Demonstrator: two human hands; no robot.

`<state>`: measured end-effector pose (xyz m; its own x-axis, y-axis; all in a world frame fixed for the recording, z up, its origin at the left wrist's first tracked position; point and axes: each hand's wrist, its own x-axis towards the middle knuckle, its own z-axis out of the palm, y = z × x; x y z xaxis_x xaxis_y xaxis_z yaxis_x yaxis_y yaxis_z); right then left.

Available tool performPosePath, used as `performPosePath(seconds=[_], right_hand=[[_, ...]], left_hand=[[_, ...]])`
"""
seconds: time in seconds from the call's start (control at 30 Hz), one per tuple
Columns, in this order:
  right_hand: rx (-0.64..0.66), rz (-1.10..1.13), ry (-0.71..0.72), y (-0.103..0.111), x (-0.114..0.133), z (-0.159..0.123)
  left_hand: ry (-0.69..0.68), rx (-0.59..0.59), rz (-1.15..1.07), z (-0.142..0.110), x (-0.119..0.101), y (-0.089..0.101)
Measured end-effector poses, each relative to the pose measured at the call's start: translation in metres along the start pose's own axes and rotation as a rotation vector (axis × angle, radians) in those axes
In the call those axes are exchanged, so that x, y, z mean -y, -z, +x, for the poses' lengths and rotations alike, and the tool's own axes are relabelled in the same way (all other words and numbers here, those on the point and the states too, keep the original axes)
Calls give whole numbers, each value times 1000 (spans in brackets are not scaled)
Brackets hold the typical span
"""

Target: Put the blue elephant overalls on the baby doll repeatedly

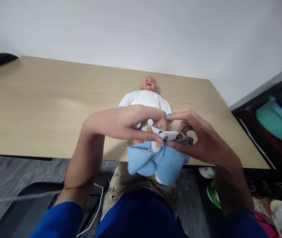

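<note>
A baby doll (pixel 148 98) in a white long-sleeved top lies on its back on the wooden table (pixel 56 96), its head toward the wall. Over the table's front edge I hold a small pair of light-blue pants (pixel 143 158) with a white patterned inside showing at the top. My left hand (pixel 131 124) pinches the turned-out waist between thumb and fingers. From the other side, my right hand (pixel 195 132) grips the same waistband with its thumb, fingers bent. The doll's lower body is mostly hidden behind my hands and the pants.
A black rack (pixel 255 138) with a green cloth item (pixel 277 120) stands at the right. Below left is a dark chair seat (pixel 19 211), with a white cable (pixel 98 205) beside it. A white wall (pixel 131 33) rises behind the table.
</note>
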<state>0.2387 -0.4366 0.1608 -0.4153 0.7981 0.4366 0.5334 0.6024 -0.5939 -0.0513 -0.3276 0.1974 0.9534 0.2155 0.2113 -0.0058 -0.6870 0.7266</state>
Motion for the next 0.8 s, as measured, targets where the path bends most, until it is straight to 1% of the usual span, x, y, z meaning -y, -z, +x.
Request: performPosePath(seconds=[0.07,0.13,0.17,0.2,0.27,0.37,0.47,0.53,0.63,0.7,0.8], right_hand=[[173,53,15,9,-20,23],[343,153,64,13,-38,47],[393,213,87,13,-46,59],[411,272,96,13,-52,70],[377,362,78,11,-62,89],[328,431,43,7,-68,113],[342,450,79,7,-72,131],[320,412,111,8,-76,139],[193,325,113,8,-86,142],[84,351,73,6,-94,140],[-80,435,8,2,-102,134]], left_hand=[[-31,-58,36,3,2,15],[-70,-120,64,6,8,27],[-92,-147,68,8,11,33],[-109,-174,66,9,14,37],[-120,-242,47,11,20,46],[-75,-321,-6,11,30,58],[-56,-362,-42,9,48,67],[-87,-420,-51,10,62,71],[-134,-487,-34,14,83,75],[-140,-505,-42,19,93,77],[-124,-532,-120,25,100,79]])
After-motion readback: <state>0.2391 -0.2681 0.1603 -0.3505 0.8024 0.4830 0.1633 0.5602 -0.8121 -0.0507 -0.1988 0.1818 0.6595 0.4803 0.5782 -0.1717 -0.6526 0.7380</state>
